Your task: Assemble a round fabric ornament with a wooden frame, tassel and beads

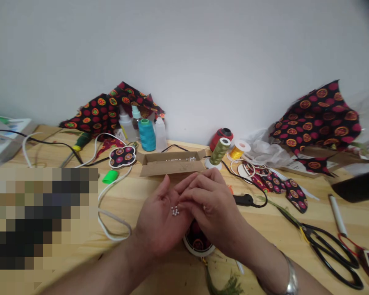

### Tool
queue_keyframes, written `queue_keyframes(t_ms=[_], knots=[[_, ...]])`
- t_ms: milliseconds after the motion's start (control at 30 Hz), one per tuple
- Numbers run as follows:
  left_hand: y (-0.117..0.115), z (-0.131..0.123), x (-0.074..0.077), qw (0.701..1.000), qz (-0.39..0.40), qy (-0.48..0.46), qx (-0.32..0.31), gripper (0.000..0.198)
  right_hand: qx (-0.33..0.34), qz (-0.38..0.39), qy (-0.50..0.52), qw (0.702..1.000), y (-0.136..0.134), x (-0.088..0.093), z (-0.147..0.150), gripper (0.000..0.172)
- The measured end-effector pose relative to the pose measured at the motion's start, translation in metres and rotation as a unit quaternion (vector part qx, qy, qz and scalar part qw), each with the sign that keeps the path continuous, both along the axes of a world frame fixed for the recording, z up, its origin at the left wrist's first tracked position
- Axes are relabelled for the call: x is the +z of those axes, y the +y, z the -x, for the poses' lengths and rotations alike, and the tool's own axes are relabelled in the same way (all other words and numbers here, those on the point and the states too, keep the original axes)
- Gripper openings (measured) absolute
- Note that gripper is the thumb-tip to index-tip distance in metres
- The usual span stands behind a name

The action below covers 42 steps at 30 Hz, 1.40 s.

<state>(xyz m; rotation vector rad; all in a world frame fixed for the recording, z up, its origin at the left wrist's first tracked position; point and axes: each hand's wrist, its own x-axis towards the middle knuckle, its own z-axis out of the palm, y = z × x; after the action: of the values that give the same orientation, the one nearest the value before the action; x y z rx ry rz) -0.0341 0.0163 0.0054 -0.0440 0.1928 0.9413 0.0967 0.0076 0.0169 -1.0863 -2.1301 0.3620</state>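
Observation:
My left hand (162,217) is turned palm up and slightly cupped, with several small white beads (175,211) resting in the palm. Over its fingers, my right hand (210,200) has thumb and fingertips pinched together; what they hold, if anything, is too small to make out. Under both hands lies a round piece with a pale rim and dark patterned fabric (199,239), partly hidden. A green tassel (224,284) trails from its lower edge by a yellow tie. Just beyond my fingertips stands an open cardboard box (172,168) with more small white beads inside.
Thread spools, including a teal one (146,135) and an olive one (219,151), stand along the wall with bottles. Black-handled scissors (332,250) lie at right. A flower-shaped fabric piece (122,157), a green cap (110,177) and a white cord (103,225) are at left.

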Motion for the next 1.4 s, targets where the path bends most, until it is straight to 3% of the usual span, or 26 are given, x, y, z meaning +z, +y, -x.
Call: queue_keyframes(t_ms=[333, 467, 600, 700, 800, 1067, 1400], knots=[[-0.003, 0.003, 0.001, 0.998, -0.002, -0.053, -0.018, 0.057, 0.022, -0.006, -0.075, 0.997, 0.001, -0.003, 0.009, 0.015], [-0.003, 0.002, 0.002, 0.998, 0.001, -0.054, -0.009, 0.061, 0.031, 0.004, -0.044, 0.999, 0.0, -0.001, 0.011, 0.017], [-0.001, 0.001, -0.002, 0.996, 0.015, 0.089, 0.011, 0.047, -0.05, 0.024, 0.075, 0.996, 0.001, -0.001, 0.0, 0.019], [-0.002, 0.001, -0.007, 0.97, -0.002, 0.242, -0.032, 0.021, -0.12, 0.041, 0.121, 0.985, 0.001, -0.004, -0.014, 0.016], [-0.005, 0.002, -0.01, 0.952, -0.036, 0.294, -0.076, 0.007, -0.125, 0.016, 0.109, 0.986, -0.002, -0.008, -0.023, 0.016], [-0.004, 0.0, -0.008, 0.928, -0.06, 0.352, -0.109, 0.021, -0.089, -0.083, 0.05, 0.991, -0.007, -0.014, -0.029, 0.016], [-0.005, 0.0, -0.009, 0.887, -0.095, 0.438, -0.109, 0.029, -0.059, -0.091, 0.03, 0.994, -0.011, -0.014, -0.037, 0.014]])
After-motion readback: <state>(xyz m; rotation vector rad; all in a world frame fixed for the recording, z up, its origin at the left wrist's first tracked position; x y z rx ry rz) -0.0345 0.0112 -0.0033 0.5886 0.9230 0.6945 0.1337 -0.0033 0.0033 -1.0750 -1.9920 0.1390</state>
